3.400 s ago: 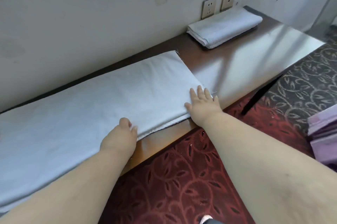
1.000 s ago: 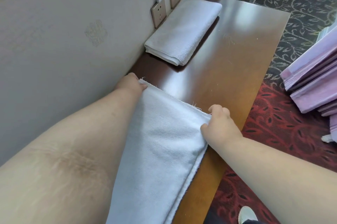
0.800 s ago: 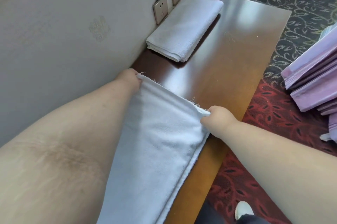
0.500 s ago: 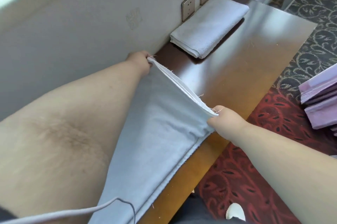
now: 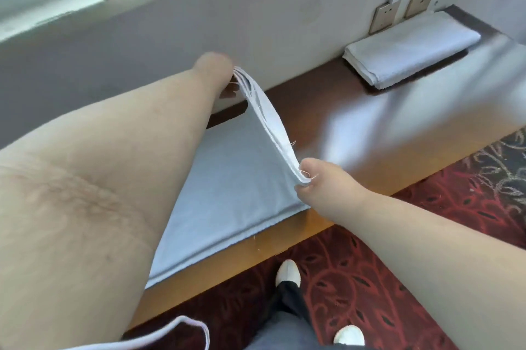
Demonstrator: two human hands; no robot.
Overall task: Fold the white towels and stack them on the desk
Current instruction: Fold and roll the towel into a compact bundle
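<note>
Towel (image 5: 227, 178) is the thing to watch: a long white cloth, already doubled over, lying along the dark wooden desk (image 5: 384, 133) with its near long edge running just inside the desk's front edge. Its end nearest the folded towel (image 5: 410, 50) is lifted clear of the wood. The left hand (image 5: 212, 69) holds the far corner of that raised end, close to the wall (image 5: 256, 22), with the fingers curled round the layered edge. The right hand (image 5: 318, 178) grips the near corner over the front edge of the desk, thumb and fingers pinching the stacked layers together. Between the two hands the raised edge hangs in a slight sag, its layers showing as thin white lines with a few loose threads. The rest of the cloth stays flat on the desk, partly hidden under the left forearm.

Beyond the raised end, the folded towel sits as a neat white block on the desk, pushed against the wall and well apart from the cloth being held. Two wall sockets (image 5: 402, 10) are set into the wall just above it. Bare polished wood, bright with glare, lies between the two towels.

On the near side of the desk, a red patterned carpet (image 5: 427, 235) covers the floor, and the person's white shoes (image 5: 288, 271) and dark trouser legs show on it.
</note>
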